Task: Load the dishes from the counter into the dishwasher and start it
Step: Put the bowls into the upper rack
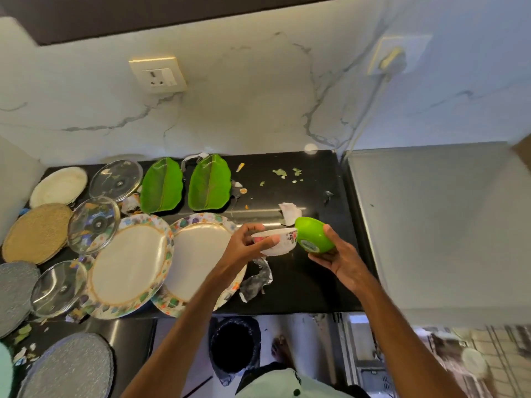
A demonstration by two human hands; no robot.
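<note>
We logged black counter [310, 179], two floral plates [129, 262] at front edge, two green leaf dishes [162, 188] by wall, glass lids [116, 179] left, cream plate [59, 186], tan mat [37, 232], crumpled wrapper [255, 280], food scraps [280, 172]

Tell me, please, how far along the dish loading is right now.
Early. Nothing shows as loaded yet. In hand: the left hand holds a floral bowl, the right hand a green bowl. Left: two floral plates, two green leaf dishes and three glass lids on the counter.

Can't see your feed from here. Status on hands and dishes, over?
Left hand grips white floral bowl. Right hand holds green bowl, tilted beside it. Floral plates, glass lids, scraps on counter.
</note>
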